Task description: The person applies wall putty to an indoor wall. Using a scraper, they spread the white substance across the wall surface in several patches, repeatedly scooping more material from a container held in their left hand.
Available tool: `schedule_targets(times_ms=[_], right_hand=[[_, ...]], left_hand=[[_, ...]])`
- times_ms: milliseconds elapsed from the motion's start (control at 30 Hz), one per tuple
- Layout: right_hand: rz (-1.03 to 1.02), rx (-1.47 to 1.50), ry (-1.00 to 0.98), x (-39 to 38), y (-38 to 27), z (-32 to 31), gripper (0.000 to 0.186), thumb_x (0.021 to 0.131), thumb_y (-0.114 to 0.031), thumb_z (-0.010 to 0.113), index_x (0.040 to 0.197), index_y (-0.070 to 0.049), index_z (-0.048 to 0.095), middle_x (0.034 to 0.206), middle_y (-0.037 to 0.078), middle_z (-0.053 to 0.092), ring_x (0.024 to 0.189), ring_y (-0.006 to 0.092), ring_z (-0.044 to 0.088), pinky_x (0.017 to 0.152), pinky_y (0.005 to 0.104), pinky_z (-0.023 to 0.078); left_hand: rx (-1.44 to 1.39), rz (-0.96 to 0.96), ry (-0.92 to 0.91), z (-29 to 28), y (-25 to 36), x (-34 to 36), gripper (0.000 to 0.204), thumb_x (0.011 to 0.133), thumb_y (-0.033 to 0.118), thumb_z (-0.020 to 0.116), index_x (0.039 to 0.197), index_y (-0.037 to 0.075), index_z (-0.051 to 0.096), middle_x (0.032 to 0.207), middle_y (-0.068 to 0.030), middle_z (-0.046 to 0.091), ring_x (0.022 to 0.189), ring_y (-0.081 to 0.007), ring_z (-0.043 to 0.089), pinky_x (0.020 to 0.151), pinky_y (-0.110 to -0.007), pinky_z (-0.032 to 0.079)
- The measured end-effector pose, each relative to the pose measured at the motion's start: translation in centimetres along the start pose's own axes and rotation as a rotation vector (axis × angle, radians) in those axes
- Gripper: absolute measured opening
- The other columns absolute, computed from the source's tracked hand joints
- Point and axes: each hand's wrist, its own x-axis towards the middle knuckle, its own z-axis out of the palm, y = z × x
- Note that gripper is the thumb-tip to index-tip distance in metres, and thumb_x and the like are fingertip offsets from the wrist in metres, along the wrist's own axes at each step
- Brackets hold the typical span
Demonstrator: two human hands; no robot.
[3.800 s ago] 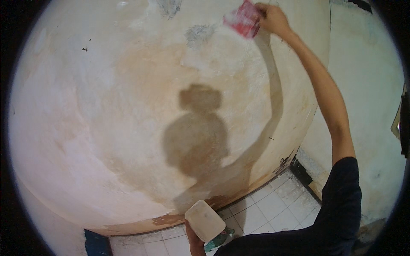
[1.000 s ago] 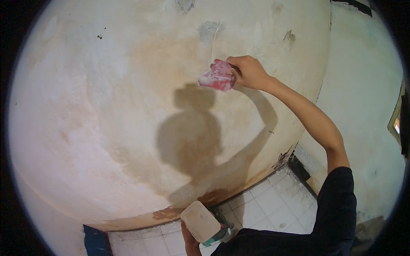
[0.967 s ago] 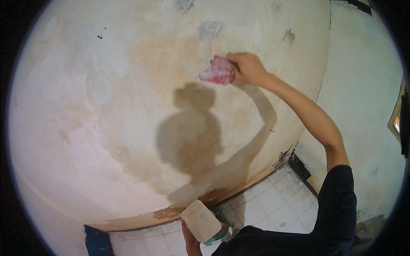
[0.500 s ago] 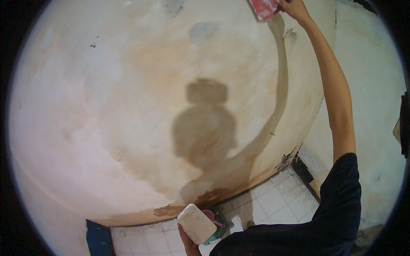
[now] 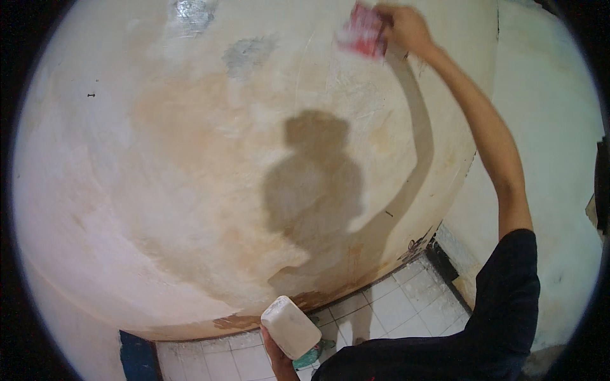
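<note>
High on the stained cream wall (image 5: 190,171), my right hand (image 5: 406,30) grips a flat red spreader (image 5: 363,33) smeared with white. Motion blurs the spreader, and I cannot tell whether its edge touches the wall. Low down, close to my body, my left hand (image 5: 274,352) supports a pale rounded-rectangular container (image 5: 292,329) from its left side; most of the fingers are hidden behind it. Pale residue shows near the container's top edge.
Grey patches (image 5: 249,56) mark the upper wall, and a small nail (image 5: 91,95) sticks out at left. White floor tiles (image 5: 387,311) run along the wall's foot. Green plastic (image 5: 308,357) lies behind the container. A second wall (image 5: 546,171) meets this one at right.
My right hand has come down and to the left with the spreader. The view has shifted slightly to the right; my left hand still holds the container low.
</note>
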Motion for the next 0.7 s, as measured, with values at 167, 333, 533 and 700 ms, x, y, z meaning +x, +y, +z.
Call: schedule_targets(times_ms=[167, 333, 533, 700], right_hand=[[0.056, -0.035, 0.316, 8.1, 5.3, -6.6, 0.016, 0.072, -0.016, 0.063, 0.078, -0.001, 0.064, 0.072, 0.022, 0.062, 0.060, 0.0338, 0.060, 0.057, 0.0427, 0.046], [0.278, 0.264, -0.009, 2.7, -1.3, -6.1, 0.017, 0.076, -0.015, 0.067, 0.082, 0.001, 0.068, 0.069, 0.016, 0.066, 0.061, 0.0269, 0.062, 0.060, 0.0407, 0.048], [-0.119, 0.807, -0.255, -11.4, -13.0, 2.0, 0.027, 0.076, -0.010, 0.060, 0.102, -0.008, 0.067, 0.087, 0.019, 0.066, 0.081, 0.0376, 0.063, 0.072, 0.0439, 0.051], [0.094, 0.334, -0.212, 0.0, -10.4, 0.0, 0.029, 0.073, -0.013, 0.062, 0.102, -0.011, 0.068, 0.087, 0.018, 0.067, 0.081, 0.0372, 0.064, 0.072, 0.0435, 0.052]], left_hand=[[-0.039, -0.005, 0.008, 0.8, -2.5, -0.1, 0.063, 0.101, 0.055, 0.026, 0.141, 0.010, 0.041, 0.130, -0.0125, 0.056, 0.112, -0.0318, 0.060, 0.093, -0.047, 0.051], [-0.028, -0.034, 0.028, 0.3, -4.7, 0.4, 0.062, 0.100, 0.055, 0.030, 0.140, 0.010, 0.042, 0.131, -0.0123, 0.056, 0.112, -0.0319, 0.060, 0.094, -0.048, 0.051], [-0.021, -0.075, 0.032, -0.4, -6.5, 1.9, 0.059, 0.099, 0.054, 0.036, 0.135, 0.008, 0.047, 0.125, -0.0112, 0.059, 0.108, -0.0294, 0.062, 0.091, -0.046, 0.053], [0.014, -0.019, 0.106, -2.0, -5.9, 1.6, 0.059, 0.099, 0.055, 0.036, 0.133, 0.008, 0.049, 0.122, -0.0111, 0.060, 0.106, -0.0287, 0.062, 0.089, -0.044, 0.054]])
